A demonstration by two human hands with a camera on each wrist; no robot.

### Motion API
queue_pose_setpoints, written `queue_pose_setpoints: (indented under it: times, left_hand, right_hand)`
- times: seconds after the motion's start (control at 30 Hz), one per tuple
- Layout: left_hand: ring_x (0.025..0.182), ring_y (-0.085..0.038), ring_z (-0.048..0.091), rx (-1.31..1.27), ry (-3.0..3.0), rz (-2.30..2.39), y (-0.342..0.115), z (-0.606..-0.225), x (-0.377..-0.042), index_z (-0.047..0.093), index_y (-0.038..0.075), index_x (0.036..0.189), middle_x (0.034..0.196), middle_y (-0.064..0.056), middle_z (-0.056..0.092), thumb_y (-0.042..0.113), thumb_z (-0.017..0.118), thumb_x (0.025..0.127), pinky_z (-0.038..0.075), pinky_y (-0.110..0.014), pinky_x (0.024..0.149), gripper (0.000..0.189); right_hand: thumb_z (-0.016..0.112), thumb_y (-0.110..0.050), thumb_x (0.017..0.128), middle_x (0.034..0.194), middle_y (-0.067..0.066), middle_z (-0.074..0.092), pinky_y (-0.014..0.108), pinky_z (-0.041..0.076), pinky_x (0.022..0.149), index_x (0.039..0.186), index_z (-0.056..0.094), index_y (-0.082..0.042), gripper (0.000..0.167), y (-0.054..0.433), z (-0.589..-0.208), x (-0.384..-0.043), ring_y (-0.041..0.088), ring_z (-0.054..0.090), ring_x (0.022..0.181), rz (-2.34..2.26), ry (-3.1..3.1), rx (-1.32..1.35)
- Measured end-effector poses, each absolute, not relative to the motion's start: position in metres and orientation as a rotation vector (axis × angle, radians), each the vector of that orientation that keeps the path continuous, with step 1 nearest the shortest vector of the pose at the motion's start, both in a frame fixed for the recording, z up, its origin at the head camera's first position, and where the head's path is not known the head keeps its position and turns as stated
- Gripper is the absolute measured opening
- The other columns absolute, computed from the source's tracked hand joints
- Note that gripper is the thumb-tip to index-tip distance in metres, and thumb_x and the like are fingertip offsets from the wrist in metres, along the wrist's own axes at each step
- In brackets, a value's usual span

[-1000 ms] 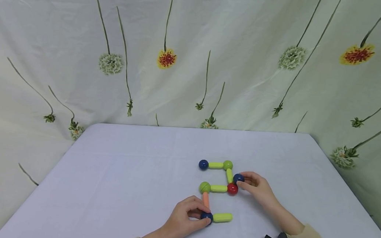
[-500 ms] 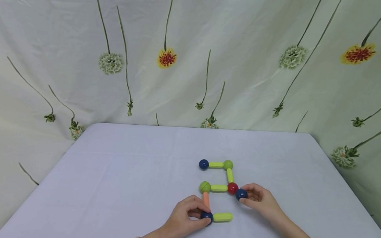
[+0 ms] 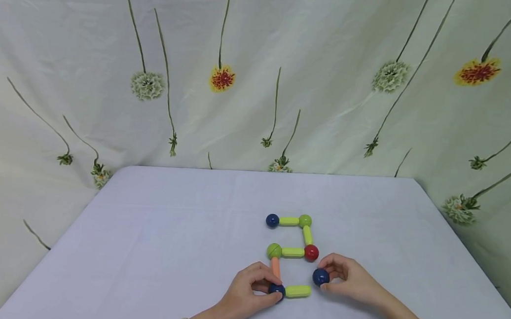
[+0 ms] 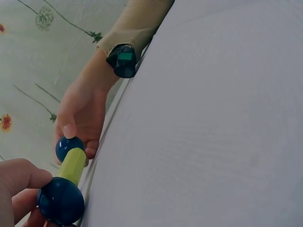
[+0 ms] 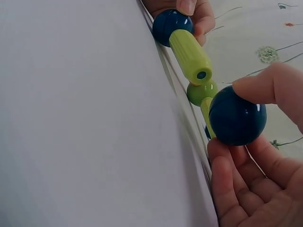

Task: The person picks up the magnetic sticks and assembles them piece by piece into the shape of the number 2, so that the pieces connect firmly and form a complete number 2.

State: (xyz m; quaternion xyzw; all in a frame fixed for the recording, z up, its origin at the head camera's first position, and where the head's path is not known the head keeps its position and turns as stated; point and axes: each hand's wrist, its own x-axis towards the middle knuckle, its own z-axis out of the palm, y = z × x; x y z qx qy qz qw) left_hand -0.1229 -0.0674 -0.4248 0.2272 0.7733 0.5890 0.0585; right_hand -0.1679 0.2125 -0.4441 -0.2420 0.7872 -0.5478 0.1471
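My left hand [image 3: 246, 290] pinches a blue ball [image 3: 277, 291] at the near corner of a chain of balls and rods on the table. From that ball a yellow-green rod [image 3: 297, 291] points right, its far end bare. An orange rod [image 3: 275, 266] runs up to a green ball [image 3: 274, 251]. Another yellow-green rod [image 3: 293, 252] links this to a red ball [image 3: 311, 253]. Between thumb and fingers, my right hand [image 3: 349, 280] holds a second blue ball [image 3: 320, 276], apart from the bare rod end [image 5: 201, 74], which shows a small dark dot in the right wrist view.
Farther back, the chain continues through a yellow-green rod [image 3: 307, 235] to a green ball [image 3: 305, 221], then a rod [image 3: 288, 221] and a blue ball [image 3: 272, 220] at its end. A white cloth covers the table [image 3: 166, 232]. Behind hangs a flowered curtain [image 3: 249, 119].
My right hand has carried its blue ball from beside the red ball toward me, down near the bare rod end. The left hand and the chain have stayed put.
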Motion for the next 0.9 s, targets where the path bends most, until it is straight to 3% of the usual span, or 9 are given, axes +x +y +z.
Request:
queue_pose_setpoints:
  times: [0.27, 0.5, 0.9]
  left_hand:
    - [0.083, -0.015, 0.061, 0.699, 2.348, 1.790, -0.067, -0.432, -0.125, 0.068, 0.002, 0.092, 0.092, -0.006, 0.058, 0.004, 0.072, 0.080, 0.054, -0.029, 0.076, 0.013]
    - [0.084, -0.011, 0.061, 0.694, 2.360, 1.782, -0.069, -0.458, -0.135, 0.069, 0.012, 0.094, 0.094, 0.001, 0.058, 0.013, 0.074, 0.080, 0.053, -0.025, 0.075, 0.014]
    - [0.083, -0.011, 0.061, 0.715, 2.337, 1.807, -0.070, -0.459, -0.135, 0.069, 0.013, 0.094, 0.095, 0.001, 0.058, 0.017, 0.075, 0.081, 0.053, -0.025, 0.075, 0.015]
  right_hand:
    - [0.073, -0.010, 0.078, 0.098, 0.007, 0.061, 0.025, 0.049, 0.076, 0.105, 0.058, -0.001, 0.032, 0.213, -0.445, -0.169, 0.014, 0.058, 0.086, -1.506, 2.276, -0.767]
    - [0.076, -0.015, 0.076, 0.096, 0.003, 0.062, 0.024, 0.048, 0.077, 0.102, 0.059, -0.006, 0.032, 0.213, -0.446, -0.170, 0.014, 0.058, 0.085, -1.442, 2.317, -0.778]
    - [0.077, -0.015, 0.075, 0.095, 0.001, 0.062, 0.024, 0.046, 0.077, 0.101, 0.061, -0.009, 0.031, 0.212, -0.448, -0.169, 0.015, 0.056, 0.085, -1.418, 2.326, -0.795]
